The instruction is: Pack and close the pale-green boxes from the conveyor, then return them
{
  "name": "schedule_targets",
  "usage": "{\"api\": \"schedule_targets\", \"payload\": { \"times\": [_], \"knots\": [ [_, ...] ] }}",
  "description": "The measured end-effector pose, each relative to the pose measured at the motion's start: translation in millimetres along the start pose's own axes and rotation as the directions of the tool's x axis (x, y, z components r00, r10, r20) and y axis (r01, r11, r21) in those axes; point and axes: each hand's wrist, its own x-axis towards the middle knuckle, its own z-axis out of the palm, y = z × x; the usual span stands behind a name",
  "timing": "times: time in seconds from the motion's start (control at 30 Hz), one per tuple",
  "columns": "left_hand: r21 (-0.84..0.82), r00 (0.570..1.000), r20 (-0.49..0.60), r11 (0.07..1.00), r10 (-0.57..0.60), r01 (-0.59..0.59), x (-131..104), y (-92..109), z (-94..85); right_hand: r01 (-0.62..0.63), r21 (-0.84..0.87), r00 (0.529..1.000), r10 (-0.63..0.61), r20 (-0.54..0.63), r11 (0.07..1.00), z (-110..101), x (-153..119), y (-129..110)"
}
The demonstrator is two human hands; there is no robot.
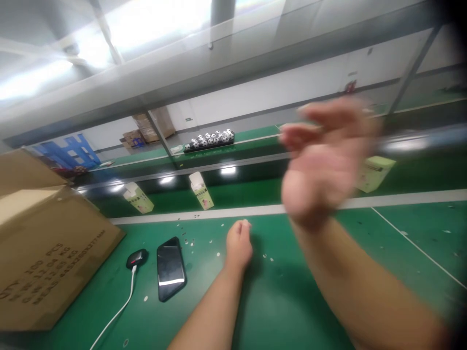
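Observation:
My left hand [239, 245] rests on the green tabletop [277, 301] with its fingers curled into a loose fist, and nothing shows in it. Raised above the far side of the table, my right hand [324, 160] is smeared by motion. Its palm is bare and its fingers are half bent and apart. Behind it, partly covered, is a light green box [375, 172]. Two more such boxes, one at the middle [201, 190] and another farther left [138, 198], stand tilted in view on the dark green strip beyond the white edge. Neither hand touches a box.
A large cardboard carton [54, 257] with raised flaps stands at the left. Near it lie a black phone [170, 270] and a small black device [137, 259] with a white cable [122, 311]. Small scraps dot the table. Black-and-white balls [209, 140] fill a tray across the line.

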Motion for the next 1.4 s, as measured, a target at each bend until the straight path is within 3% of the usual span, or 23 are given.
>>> {"api": "schedule_targets", "payload": {
  "times": [0.07, 0.1, 0.17, 0.2, 0.27, 0.37, 0.47, 0.53, 0.63, 0.7, 0.77, 0.87, 1.0, 1.07, 1.17, 1.23, 1.4],
  "knots": [
    [-0.09, 0.992, -0.124, 0.996, 0.004, -0.015, 1, -4, 0.2, -0.155, -0.039, 0.985, 0.158, 0.066, 0.987, 26, -26, 46],
    [-0.133, 0.984, -0.178, 0.991, -0.003, -0.021, 2, -6, 0.1, -0.305, -0.069, 0.947, 0.31, 0.083, 0.95, 36, -44, 73],
    [-0.198, 0.968, -0.25, 0.98, -0.031, -0.02, 3, -9, 0.0, -0.589, -0.189, 0.785, 0.612, 0.097, 0.786, 52, -84, 128],
    [-0.223, 0.963, -0.266, 0.975, -0.046, -0.015, 4, -10, 0.1, -0.671, -0.243, 0.699, 0.707, 0.109, 0.7, 58, -102, 152],
    [-0.265, 0.96, -0.272, 0.964, -0.069, -0.006, 4, -11, 0.9, -0.724, -0.338, 0.58, 0.796, 0.172, 0.601, 67, -131, 186],
    [-0.301, 0.966, -0.247, 0.954, -0.081, 0.003, 4, -13, 2.6, -0.705, -0.402, 0.531, 0.81, 0.248, 0.585, 78, -149, 205],
    [-0.302, 0.964, -0.248, 0.953, -0.096, 0.017, 6, -16, 0.9, -0.669, -0.433, 0.541, 0.795, 0.273, 0.604, 83, -147, 200],
    [-0.285, 0.943, -0.308, 0.958, -0.13, 0.039, 10, -19, -3.5, -0.648, -0.451, 0.58, 0.781, 0.23, 0.614, 78, -143, 190],
    [-0.282, 0.883, -0.431, 0.957, -0.189, 0.067, 18, -20, -12.0, -0.642, -0.437, 0.636, 0.756, 0.155, 0.63, 60, -138, 167],
    [-0.304, 0.86, -0.466, 0.95, -0.209, 0.066, 21, -18, -16.3, -0.645, -0.406, 0.634, 0.75, 0.19, 0.648, 44, -137, 145],
    [-0.343, 0.871, -0.447, 0.938, -0.202, 0.042, 20, -13, -18.5, -0.652, -0.371, 0.598, 0.749, 0.284, 0.661, 28, -141, 118],
    [-0.435, 0.927, -0.321, 0.899, -0.196, 0.04, 11, -3, -18.2, -0.642, -0.369, 0.554, 0.739, 0.383, 0.672, 9, -151, 78],
    [-0.495, 0.953, -0.12, 0.848, -0.279, 0.186, -3, 6, -13.1, -0.714, -0.299, 0.55, 0.772, 0.318, 0.633, -5, -162, 44],
    [-0.503, 0.961, -0.043, 0.837, -0.274, 0.217, -6, 7, -10.0, -0.813, -0.172, 0.504, 0.821, 0.268, 0.556, -5, -165, 37],
    [-0.509, 0.981, -0.001, 0.844, -0.195, 0.167, -8, 5, -7.4, -0.929, 0.036, 0.367, 0.904, 0.217, 0.369, 0, -167, 33],
    [-0.52, 0.989, 0.01, 0.845, -0.145, 0.129, -7, 4, -7.6, -0.95, 0.13, 0.307, 0.931, 0.198, 0.285, 3, -167, 32],
    [-0.589, 0.996, 0.087, 0.807, 0.004, 0.048, -5, 11, -13.8, -0.946, 0.146, 0.314, 0.926, 0.209, 0.288, 3, -161, 32]
  ]
}}
